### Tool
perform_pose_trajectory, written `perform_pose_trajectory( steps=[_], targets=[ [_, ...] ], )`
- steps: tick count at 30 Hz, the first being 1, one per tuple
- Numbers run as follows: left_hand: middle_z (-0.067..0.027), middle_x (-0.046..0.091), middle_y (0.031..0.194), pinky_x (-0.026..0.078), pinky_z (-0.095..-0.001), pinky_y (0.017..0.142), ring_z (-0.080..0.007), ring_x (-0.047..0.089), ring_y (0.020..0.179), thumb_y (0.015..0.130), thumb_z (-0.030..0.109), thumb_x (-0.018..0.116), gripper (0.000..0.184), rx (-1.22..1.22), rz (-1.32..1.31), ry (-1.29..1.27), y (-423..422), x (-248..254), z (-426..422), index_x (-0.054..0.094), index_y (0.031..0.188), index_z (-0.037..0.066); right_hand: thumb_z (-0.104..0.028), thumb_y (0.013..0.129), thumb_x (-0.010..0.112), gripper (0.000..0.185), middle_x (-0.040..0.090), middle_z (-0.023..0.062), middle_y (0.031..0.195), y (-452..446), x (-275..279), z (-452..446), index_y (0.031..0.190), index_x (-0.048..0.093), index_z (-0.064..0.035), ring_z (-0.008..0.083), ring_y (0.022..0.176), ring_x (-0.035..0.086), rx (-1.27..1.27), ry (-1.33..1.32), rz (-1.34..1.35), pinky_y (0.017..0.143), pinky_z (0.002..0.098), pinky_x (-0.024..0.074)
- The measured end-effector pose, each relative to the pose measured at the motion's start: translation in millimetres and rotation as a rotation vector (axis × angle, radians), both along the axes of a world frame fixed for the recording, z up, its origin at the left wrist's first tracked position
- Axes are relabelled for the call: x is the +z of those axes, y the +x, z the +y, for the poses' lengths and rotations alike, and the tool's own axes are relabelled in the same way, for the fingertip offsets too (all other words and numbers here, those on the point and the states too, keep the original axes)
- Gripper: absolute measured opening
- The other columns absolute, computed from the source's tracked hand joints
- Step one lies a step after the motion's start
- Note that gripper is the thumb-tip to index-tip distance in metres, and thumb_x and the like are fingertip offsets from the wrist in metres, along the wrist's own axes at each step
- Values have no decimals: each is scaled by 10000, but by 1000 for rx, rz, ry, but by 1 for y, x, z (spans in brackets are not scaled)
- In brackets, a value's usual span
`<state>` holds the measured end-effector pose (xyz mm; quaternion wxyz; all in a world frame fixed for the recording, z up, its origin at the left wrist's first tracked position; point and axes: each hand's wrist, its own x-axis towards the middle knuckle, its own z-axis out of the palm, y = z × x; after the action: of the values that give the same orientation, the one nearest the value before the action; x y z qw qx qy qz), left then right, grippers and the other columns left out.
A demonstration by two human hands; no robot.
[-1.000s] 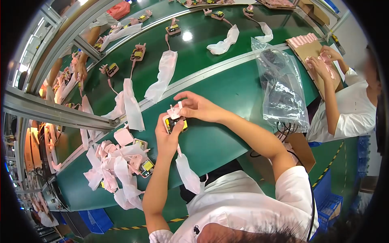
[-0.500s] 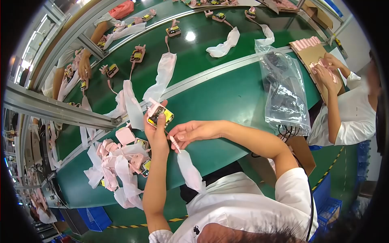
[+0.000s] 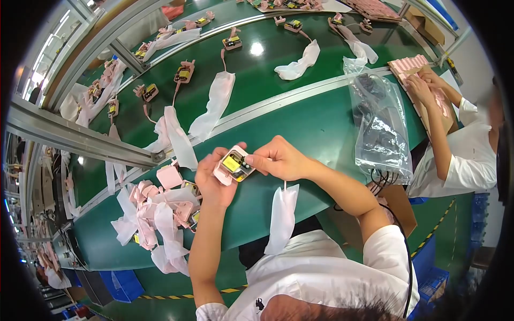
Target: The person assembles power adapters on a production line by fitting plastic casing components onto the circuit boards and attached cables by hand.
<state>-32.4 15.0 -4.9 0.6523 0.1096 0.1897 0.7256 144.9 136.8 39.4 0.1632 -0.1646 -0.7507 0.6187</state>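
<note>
My left hand (image 3: 213, 181) holds an open pink power adapter (image 3: 234, 165), its yellow transformer and circuit board facing up. My right hand (image 3: 282, 159) is closed at the adapter's right edge, thumb against the board end. From beneath that hand comes the adapter's pink cable (image 3: 285, 185), its lower part inside a white sleeve bag (image 3: 282, 216) hanging at the table edge. The part of the cable within my right fingers is hidden. To the left of my left hand lies a pile of pink adapters (image 3: 160, 206) with white bags.
Beyond a metal rail (image 3: 257, 111), open adapters (image 3: 184, 72) with bagged cables lie on a green belt (image 3: 257, 80). A clear plastic bag (image 3: 381, 125) of black cables lies to the right. A co-worker's hands (image 3: 424, 88) handle pink parts on a cardboard sheet. A metal post (image 3: 80, 134) crosses the left.
The adapter has been turned and shifted right and slightly down. My right hand has moved up from the cable's strain relief to the adapter's edge. The bagged cable swung right.
</note>
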Motion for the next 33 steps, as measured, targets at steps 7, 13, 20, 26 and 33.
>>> perform_pose_trajectory(
  steps=[7,13,20,26,33],
  targets=[
    [-285,550,1371,485,-609,1046,-515,562,1250,878,339,608,674,-217,148,46,-1,-5,-2,435,1413,-32,-277,1028,614,500,519,-22,555,3,5,12,597,567,-28,57,549,430,-180,-86,109,498,281,333],
    [-254,578,1316,520,-477,1014,-436,623,1175,876,204,701,628,-224,217,-30,17,11,3,412,1384,-25,-309,1044,609,351,533,-55,701,9,-5,41,808,622,-49,18,617,401,-155,-218,31,550,224,325],
    [-206,678,1186,569,-375,917,-265,709,1020,942,103,677,412,-110,509,-140,14,1,2,503,1291,-31,-178,989,701,162,630,-35,850,8,-5,36,978,647,-26,31,793,558,-70,-202,21,728,215,460],
    [-225,693,1162,585,-383,893,-285,731,968,926,60,667,358,93,640,-184,14,10,2,511,1237,-24,-128,978,700,188,700,17,977,9,-18,43,1102,668,8,90,883,630,-40,-182,50,817,255,510],
    [-143,704,1070,564,-282,768,-154,696,894,892,63,757,382,253,979,-286,14,0,3,497,1166,4,-99,918,740,163,730,57,999,7,-11,29,1068,747,-36,131,822,639,43,109,59,706,276,503]
  ],
)
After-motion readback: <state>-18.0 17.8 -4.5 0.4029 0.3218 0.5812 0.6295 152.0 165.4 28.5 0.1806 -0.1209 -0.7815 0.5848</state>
